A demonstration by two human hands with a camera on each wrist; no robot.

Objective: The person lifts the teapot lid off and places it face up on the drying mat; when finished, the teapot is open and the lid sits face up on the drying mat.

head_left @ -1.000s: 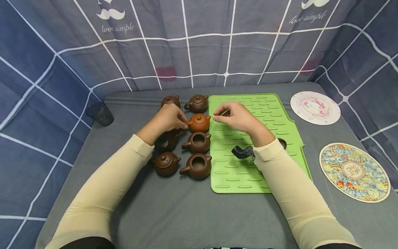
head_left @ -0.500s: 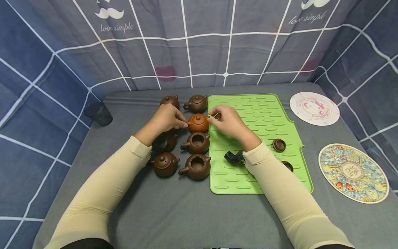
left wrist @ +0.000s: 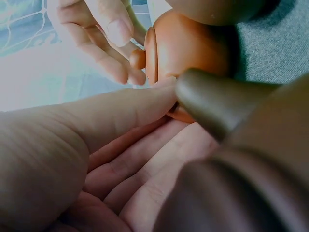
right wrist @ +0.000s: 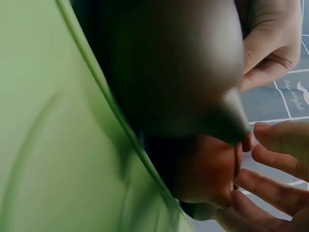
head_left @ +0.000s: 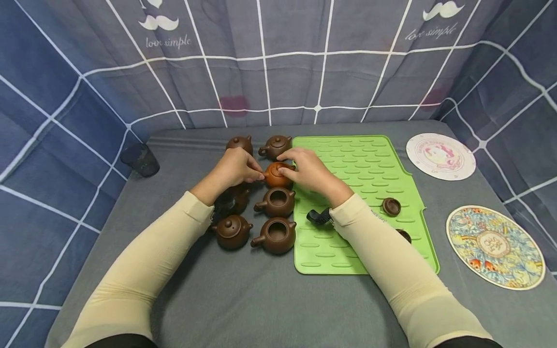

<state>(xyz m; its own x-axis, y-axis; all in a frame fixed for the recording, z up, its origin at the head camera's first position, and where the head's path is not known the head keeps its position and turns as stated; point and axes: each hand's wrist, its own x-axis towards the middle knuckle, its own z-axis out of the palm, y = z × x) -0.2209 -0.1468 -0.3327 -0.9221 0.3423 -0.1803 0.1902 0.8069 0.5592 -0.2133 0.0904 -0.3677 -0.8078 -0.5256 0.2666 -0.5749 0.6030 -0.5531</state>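
Note:
An orange-brown clay teapot (head_left: pixel 274 178) with its lid on stands in the column of teapots beside the green mat. My left hand (head_left: pixel 240 165) pinches its handle between thumb and fingers. Over the lid, my right hand (head_left: pixel 308 169) reaches in from the right with spread fingers. In the left wrist view, the right fingertips come close around the lid's round knob (left wrist: pixel 137 59). A dark brown teapot (right wrist: pixel 178 72) fills the foreground of the right wrist view, partly hiding the orange one. Two lidless brown teapots, a nearer one (head_left: pixel 278 236) and a farther one (head_left: pixel 278 202), sit closer to me.
Several lidded brown teapots stand around, one at the back (head_left: pixel 278 146) and one at front left (head_left: pixel 232 232). Upturned on the green mat (head_left: pixel 322 251) lies a small brown lid (head_left: pixel 391 207); another is half hidden by my sleeve. Two round placemats (head_left: pixel 496 247) lie right, a dark cup (head_left: pixel 140 159) left.
My right hand has moved left from over the green mat to the orange teapot's lid. The small brown lids on the mat have come into view. My left hand stays at the handle.

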